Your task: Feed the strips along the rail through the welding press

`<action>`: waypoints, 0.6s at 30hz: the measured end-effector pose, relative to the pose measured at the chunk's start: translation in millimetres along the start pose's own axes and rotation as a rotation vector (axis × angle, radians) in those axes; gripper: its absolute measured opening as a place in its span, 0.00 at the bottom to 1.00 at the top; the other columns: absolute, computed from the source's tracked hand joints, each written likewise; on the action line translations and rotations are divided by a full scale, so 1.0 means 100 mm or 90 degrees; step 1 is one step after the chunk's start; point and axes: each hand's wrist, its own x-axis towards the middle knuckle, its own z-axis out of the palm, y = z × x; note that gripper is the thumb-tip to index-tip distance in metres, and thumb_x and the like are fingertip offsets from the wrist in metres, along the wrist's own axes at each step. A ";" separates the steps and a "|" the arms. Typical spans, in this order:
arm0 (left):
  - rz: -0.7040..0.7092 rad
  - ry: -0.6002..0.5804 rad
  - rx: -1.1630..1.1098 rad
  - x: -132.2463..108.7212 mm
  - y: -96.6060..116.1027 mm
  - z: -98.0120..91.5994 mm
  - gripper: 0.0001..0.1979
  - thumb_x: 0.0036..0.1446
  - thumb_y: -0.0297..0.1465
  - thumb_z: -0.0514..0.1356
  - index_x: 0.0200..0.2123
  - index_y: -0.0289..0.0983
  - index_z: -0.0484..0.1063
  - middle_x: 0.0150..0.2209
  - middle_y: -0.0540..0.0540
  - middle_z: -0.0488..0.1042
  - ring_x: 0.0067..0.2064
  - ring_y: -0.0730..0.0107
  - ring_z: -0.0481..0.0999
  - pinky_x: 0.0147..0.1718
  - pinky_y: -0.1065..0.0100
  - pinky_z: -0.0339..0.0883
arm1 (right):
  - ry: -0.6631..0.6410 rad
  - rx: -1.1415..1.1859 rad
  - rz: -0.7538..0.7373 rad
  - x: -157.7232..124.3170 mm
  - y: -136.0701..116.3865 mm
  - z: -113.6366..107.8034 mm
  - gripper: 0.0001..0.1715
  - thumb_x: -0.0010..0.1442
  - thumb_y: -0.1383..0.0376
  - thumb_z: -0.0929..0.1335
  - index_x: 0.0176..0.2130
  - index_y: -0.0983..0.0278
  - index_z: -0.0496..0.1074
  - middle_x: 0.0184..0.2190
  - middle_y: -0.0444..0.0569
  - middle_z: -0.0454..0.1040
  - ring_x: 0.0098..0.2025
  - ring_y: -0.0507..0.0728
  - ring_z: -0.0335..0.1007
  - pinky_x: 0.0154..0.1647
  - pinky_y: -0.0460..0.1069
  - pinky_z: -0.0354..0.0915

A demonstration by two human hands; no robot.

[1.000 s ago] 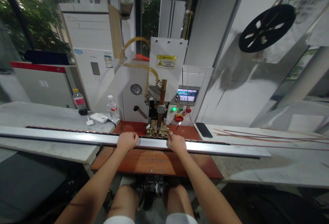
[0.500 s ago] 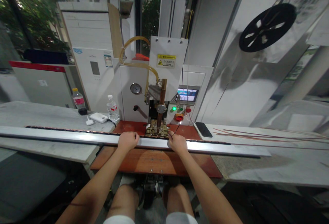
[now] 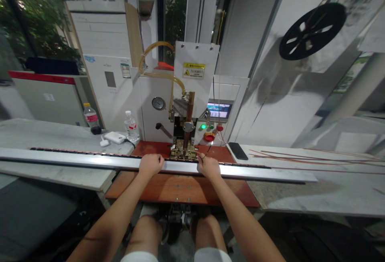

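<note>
A long silver metal bar point(image 3: 180, 167) lies crosswise in front of me, with a dark strip point(image 3: 84, 153) carrying small copper-coloured pieces along its far edge. My left hand point(image 3: 151, 164) is closed over the bar, left of the press machine's brass-coloured clamp block point(image 3: 183, 149); its fingertips are hidden. To the right of that block, my right hand point(image 3: 209, 167) rests at the bar with thumb and fingers pinched on a thin wire point(image 3: 208, 150) that rises from them. An upright copper rod point(image 3: 188, 121) comes down onto the block between my hands.
Behind stands the white machine point(image 3: 197, 59) with a lit screen point(image 3: 219, 110) and buttons. A water bottle point(image 3: 131, 127), cola bottle point(image 3: 92, 119) and white charger point(image 3: 115, 137) stand left. A phone point(image 3: 238, 151) and copper-coloured strips point(image 3: 288, 156) lie right. A black reel point(image 3: 313, 31) hangs on the wall.
Almost nothing differs. Both hands and the bar appear shifted very slightly to the right, while the background has slid a little left with the camera.
</note>
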 end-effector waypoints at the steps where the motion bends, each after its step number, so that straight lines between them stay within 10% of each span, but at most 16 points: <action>1: -0.002 -0.002 -0.003 0.00 0.00 0.00 0.25 0.59 0.39 0.42 0.31 0.38 0.77 0.33 0.40 0.78 0.37 0.62 0.75 0.39 0.65 0.62 | 0.001 -0.002 -0.001 0.00 0.01 0.01 0.22 0.66 0.56 0.52 0.46 0.60 0.68 0.31 0.51 0.76 0.35 0.58 0.74 0.35 0.48 0.60; 18: 0.003 -0.002 -0.006 0.01 0.05 0.03 0.24 0.59 0.39 0.42 0.30 0.37 0.77 0.33 0.40 0.78 0.37 0.61 0.76 0.39 0.65 0.62 | 0.014 -0.002 -0.004 0.00 0.08 0.04 0.22 0.66 0.56 0.52 0.45 0.60 0.68 0.30 0.50 0.76 0.34 0.57 0.73 0.35 0.48 0.59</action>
